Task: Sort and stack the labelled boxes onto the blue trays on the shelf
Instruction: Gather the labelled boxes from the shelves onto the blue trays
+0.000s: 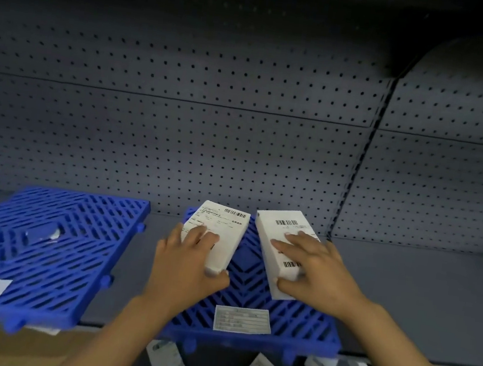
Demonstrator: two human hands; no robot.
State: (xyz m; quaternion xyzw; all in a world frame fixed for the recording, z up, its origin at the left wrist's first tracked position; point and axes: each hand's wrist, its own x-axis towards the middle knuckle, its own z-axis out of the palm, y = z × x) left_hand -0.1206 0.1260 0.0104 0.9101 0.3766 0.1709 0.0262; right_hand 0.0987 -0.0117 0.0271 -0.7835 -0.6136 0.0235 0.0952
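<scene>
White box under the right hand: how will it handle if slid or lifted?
The white box probably stays stiff: its edges look straight and crisp under the right hand. It seems unlikely to roll or tip, lying flat on the blue tray. The tray's open grid may snag a corner when slid.

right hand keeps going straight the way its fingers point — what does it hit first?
The right hand points up-left across its white box toward the other white box under the left hand. That neighbouring box looks first in line, though depth is unclear; if it passes behind, the pegboard back wall is next.
</scene>
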